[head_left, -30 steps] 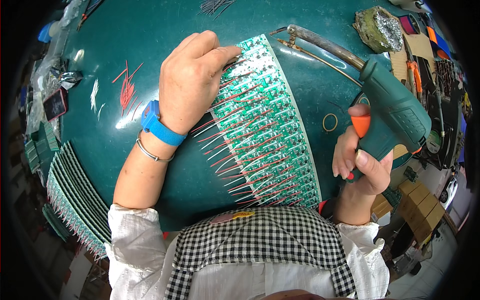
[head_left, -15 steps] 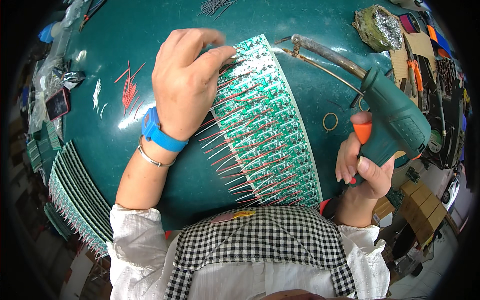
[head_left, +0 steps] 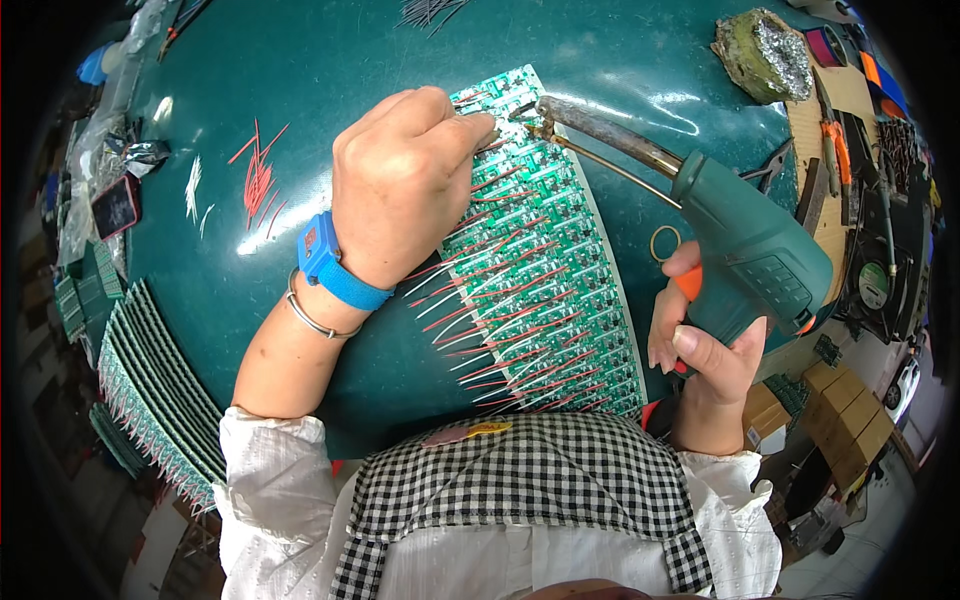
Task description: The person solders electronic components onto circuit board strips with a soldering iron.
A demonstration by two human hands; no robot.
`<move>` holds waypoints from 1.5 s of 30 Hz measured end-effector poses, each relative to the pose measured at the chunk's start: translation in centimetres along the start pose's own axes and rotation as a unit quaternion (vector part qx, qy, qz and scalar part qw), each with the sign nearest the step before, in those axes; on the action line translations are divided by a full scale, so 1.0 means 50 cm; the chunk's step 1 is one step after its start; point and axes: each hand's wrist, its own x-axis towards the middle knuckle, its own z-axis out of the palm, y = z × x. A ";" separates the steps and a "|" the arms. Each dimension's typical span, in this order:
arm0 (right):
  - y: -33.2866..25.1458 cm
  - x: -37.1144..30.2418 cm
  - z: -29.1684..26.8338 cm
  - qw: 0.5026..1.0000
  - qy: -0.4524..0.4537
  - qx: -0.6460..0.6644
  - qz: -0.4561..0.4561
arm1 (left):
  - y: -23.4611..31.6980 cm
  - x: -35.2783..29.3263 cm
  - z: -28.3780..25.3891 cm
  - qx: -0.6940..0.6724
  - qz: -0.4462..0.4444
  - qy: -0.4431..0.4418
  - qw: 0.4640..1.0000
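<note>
Green mat (head_left: pixel 300 120), hands near board edge (head_left: pixel 530 85)

I count two bare hands: my left hand (head_left: pixel 405 185) and my right hand (head_left: pixel 705 345). There is one green pistol-grip soldering gun (head_left: pixel 745 245), and one long green panel of small circuit boards (head_left: pixel 545 270) with red and white wires, too many to count. I see one blue wristband (head_left: pixel 335 265) and one thin metal bangle (head_left: pixel 305 312). One fanned stack of green board strips (head_left: pixel 150 385) lies left; its strips blur together. One small brass-coloured ring (head_left: pixel 663 243), one loose bunch of red wires (head_left: pixel 258 180), one lump of crumpled steel wool (head_left: pixel 765 52).
</note>
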 end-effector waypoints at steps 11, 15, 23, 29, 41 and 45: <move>0.010 0.003 -0.003 1.000 -0.023 0.003 -0.020 | 0.004 0.001 -0.007 0.014 -0.002 -0.019 1.000; 0.013 0.000 -0.003 0.999 -0.029 0.003 -0.025 | -0.001 0.003 -0.010 0.004 0.009 -0.026 1.000; 0.011 0.003 0.011 1.000 0.001 -0.005 -0.017 | -0.003 0.009 -0.006 -0.002 0.024 -0.028 0.999; 0.005 0.007 0.033 0.998 0.048 -0.045 -0.009 | -0.002 0.013 -0.012 0.011 0.024 -0.049 0.998; -0.005 0.010 0.005 0.999 0.030 0.015 -0.021 | 0.011 0.017 -0.015 0.020 -0.004 -0.062 0.998; -0.004 0.007 0.006 0.999 0.022 0.020 -0.015 | 0.003 0.017 -0.011 0.013 0.009 -0.054 0.998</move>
